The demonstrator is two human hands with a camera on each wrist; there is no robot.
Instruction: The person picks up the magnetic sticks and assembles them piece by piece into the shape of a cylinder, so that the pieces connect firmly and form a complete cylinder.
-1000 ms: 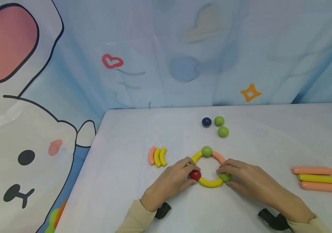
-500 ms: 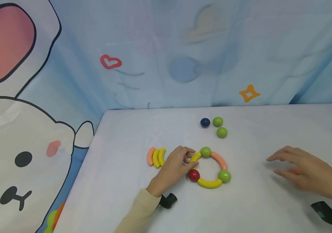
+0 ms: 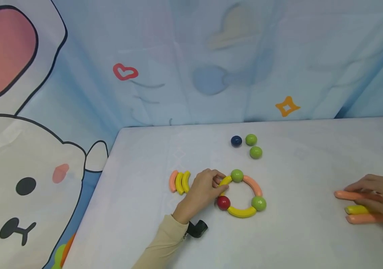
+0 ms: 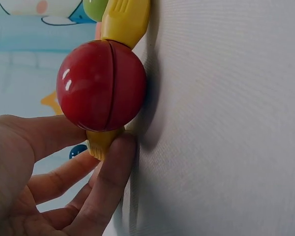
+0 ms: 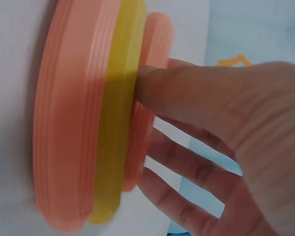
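Observation:
A ring of balls and curved rods lies mid-table. My left hand (image 3: 200,194) pinches the ring's left yellow curved rod (image 3: 226,181) between thumb and fingers, beside the red ball (image 3: 223,203). In the left wrist view the red ball (image 4: 101,86) partly hides that rod. The ring also has two green balls (image 3: 259,203), an orange curved rod (image 3: 253,185) and a front yellow curved rod (image 3: 242,212). At right, my right hand (image 3: 381,196) grips the farthest orange straight rod (image 5: 157,37), thumb on its near side. A yellow rod (image 5: 119,113) and another orange rod (image 5: 71,118) lie alongside.
Behind the ring sit a dark blue ball (image 3: 236,141) and two loose green balls (image 3: 256,152). Several small curved rods (image 3: 179,183) lie left of the left hand. A printed curtain (image 3: 178,74) hangs behind the white table (image 3: 295,239).
My right hand has left the ring's green ball, moved right and taken hold of the far orange straight rod. My left hand has shifted from the red ball to the left yellow curved rod.

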